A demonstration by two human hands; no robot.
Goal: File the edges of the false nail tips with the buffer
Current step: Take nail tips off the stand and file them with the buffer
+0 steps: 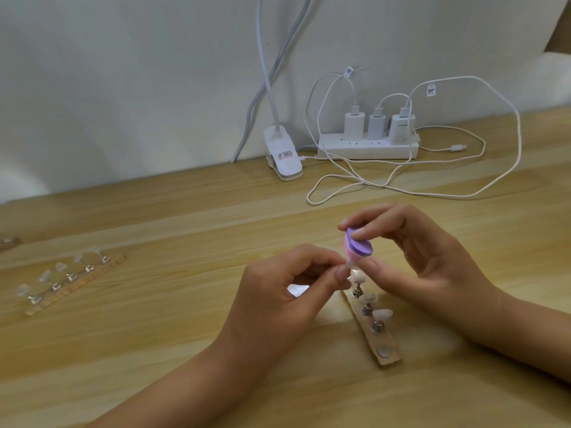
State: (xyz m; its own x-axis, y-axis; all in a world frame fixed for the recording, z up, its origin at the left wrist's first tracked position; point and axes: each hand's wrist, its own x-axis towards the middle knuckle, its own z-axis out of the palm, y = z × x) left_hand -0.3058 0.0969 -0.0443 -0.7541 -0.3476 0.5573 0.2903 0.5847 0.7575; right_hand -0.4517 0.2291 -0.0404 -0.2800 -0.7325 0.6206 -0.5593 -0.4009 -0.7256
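The purple and pink buffer (358, 246) is held up above the desk (154, 350), pinched at its upper end between the thumb and fingers of the right hand (426, 261). Its lower end touches a small clear nail tip (351, 263), which the left hand (278, 291) pinches between thumb and forefinger. The two hands are close together, fingertips almost meeting at the tip.

Just below them a wooden holder strip (387, 359) lies on the desk, running away from the person. Three more tips (382, 314) stand on it on little metal stems, and a bare round pad (384, 351) sits at its near end.

Well apart to the left lies a second strip (92, 274) carrying five tips in a row.

At the back of the desk, against the pale wall, a white clip lamp base (282, 157) stands beside a white power strip (367, 148) with three chargers (354, 123) plugged in; white cables (463, 194) loop across the wood in front of it
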